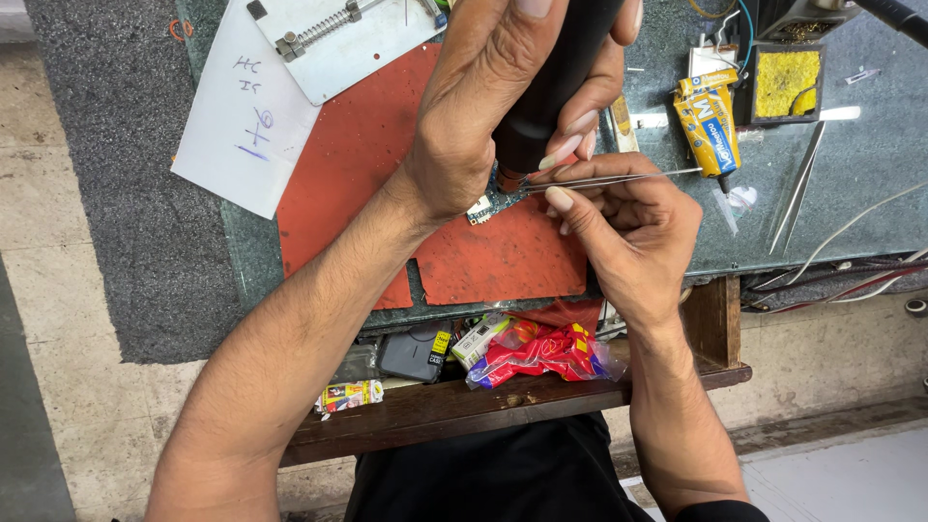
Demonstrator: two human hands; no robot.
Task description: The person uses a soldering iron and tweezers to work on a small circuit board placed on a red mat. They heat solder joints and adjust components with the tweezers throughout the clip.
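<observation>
My left hand (488,106) grips a thick black tool handle (551,77), held nearly upright with its metal nozzle pointing down at a small circuit board (486,206). The board lies on a red mat (387,164) and is mostly hidden under my hands. My right hand (628,227) pinches thin metal tweezers (619,178), which lie nearly level with their tips at the board, just below the nozzle. Both hands are close together over the board.
A metal board holder (338,39) and a white paper (246,116) lie at the back left. A yellow tube (710,121), a second pair of tweezers (800,184), a yellow sponge tray (785,82) and wires (851,275) sit to the right. A lower wooden shelf (464,401) holds small packets.
</observation>
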